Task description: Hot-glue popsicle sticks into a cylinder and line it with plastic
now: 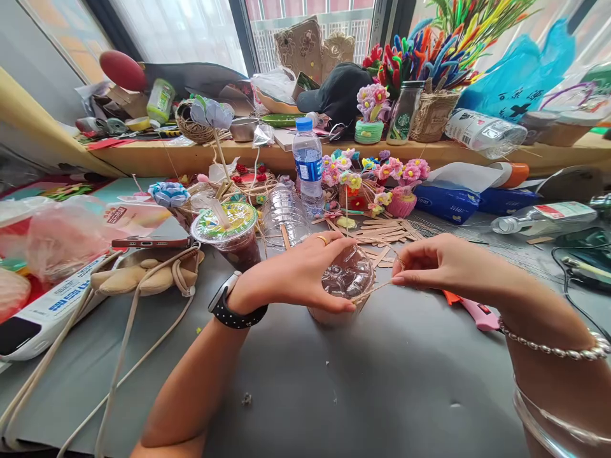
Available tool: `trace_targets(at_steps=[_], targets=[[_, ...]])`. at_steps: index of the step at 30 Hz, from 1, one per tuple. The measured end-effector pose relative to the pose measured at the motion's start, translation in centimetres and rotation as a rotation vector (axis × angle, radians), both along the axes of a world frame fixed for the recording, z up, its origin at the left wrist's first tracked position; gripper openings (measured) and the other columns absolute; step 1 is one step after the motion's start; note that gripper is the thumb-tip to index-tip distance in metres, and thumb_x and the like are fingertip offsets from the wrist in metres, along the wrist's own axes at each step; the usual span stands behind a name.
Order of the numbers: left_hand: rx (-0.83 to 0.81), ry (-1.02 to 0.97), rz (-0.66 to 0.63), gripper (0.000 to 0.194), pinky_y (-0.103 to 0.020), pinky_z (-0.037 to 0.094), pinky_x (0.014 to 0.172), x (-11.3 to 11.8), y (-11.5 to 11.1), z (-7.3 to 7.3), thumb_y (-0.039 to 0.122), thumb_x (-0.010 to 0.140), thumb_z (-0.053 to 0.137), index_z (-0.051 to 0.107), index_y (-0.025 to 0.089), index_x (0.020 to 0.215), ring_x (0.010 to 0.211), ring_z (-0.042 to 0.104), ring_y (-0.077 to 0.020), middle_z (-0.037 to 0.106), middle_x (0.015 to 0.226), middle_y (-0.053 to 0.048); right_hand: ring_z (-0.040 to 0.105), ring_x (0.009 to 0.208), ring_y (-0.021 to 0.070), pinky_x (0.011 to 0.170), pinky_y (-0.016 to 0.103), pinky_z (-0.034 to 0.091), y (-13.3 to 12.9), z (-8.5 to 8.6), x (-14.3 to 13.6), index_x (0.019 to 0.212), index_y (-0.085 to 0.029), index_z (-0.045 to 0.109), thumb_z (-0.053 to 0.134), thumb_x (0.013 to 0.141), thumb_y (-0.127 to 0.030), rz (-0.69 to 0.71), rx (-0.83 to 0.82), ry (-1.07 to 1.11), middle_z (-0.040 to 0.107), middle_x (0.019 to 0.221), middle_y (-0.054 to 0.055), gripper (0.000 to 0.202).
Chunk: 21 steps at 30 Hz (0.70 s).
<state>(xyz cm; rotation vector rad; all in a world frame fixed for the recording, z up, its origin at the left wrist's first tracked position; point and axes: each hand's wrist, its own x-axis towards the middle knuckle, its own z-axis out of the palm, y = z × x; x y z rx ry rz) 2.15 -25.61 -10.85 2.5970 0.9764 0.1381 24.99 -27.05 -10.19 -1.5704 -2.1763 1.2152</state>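
A clear plastic bottle base (pixel 351 270) stands upside down on the grey tabletop, brownish inside or behind its wall. Around its near and far sides, the thumb and fingers of my left hand (pixel 300 270) are closed, partly hiding it. My right hand (pixel 436 262), just to the right, pinches a thin strand of twine (pixel 376 291). That twine stretches taut to the base's front near my left thumb, and another stretch runs behind the base. How the twine is fixed to the base is hidden.
Wooden sticks (pixel 382 234) lie behind my hands, near a water bottle (pixel 308 165) and a lidded drink cup (pixel 226 232). A pink cutter (pixel 481 315) rests under my right wrist. At left are a phone (pixel 150 243) and a corded pouch (pixel 143 280). Crafts line the windowsill (pixel 267 151).
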Motion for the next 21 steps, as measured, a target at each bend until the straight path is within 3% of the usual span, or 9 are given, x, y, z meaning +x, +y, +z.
trace_targets(at_steps=[8, 13, 21], targets=[[-0.060, -0.015, -0.145, 0.080, -0.035, 0.023, 0.104, -1.0, 1.3, 0.2, 0.040, 0.064, 0.063, 0.025, 0.017, 0.131, 0.127, 0.023, -0.0240, 0.027, 0.137, -0.010, 0.039, 0.049, 0.0054, 0.041, 0.016, 0.029, -0.2, 0.0, -1.2, 0.066, -0.017, 0.059, 0.054, 0.070, -0.037, 0.053, 0.041, -0.034, 0.051, 0.054, -0.003, 0.021], [-0.050, -0.048, -0.120, 0.080, -0.038, 0.022, 0.104, -0.4, 1.0, 0.2, 0.053, 0.067, 0.058, 0.025, 0.017, 0.131, 0.127, 0.023, -0.0246, 0.029, 0.137, -0.010, 0.039, 0.048, 0.0059, 0.040, 0.016, 0.029, -0.1, -0.2, -1.3, 0.064, -0.018, 0.057, 0.053, 0.070, -0.036, 0.066, 0.078, -0.051, 0.050, 0.053, -0.004, 0.020], [0.065, -0.091, -0.122, 0.066, -0.041, 0.026, 0.100, 0.7, 0.8, -0.2, 0.045, 0.072, 0.054, 0.033, 0.015, 0.126, 0.121, 0.032, -0.0251, 0.040, 0.129, -0.012, 0.039, 0.047, 0.0064, 0.040, 0.017, 0.029, -0.1, -0.3, -1.3, 0.063, -0.018, 0.055, 0.052, 0.071, -0.037, 0.070, 0.100, -0.056, 0.048, 0.052, -0.004, 0.021]])
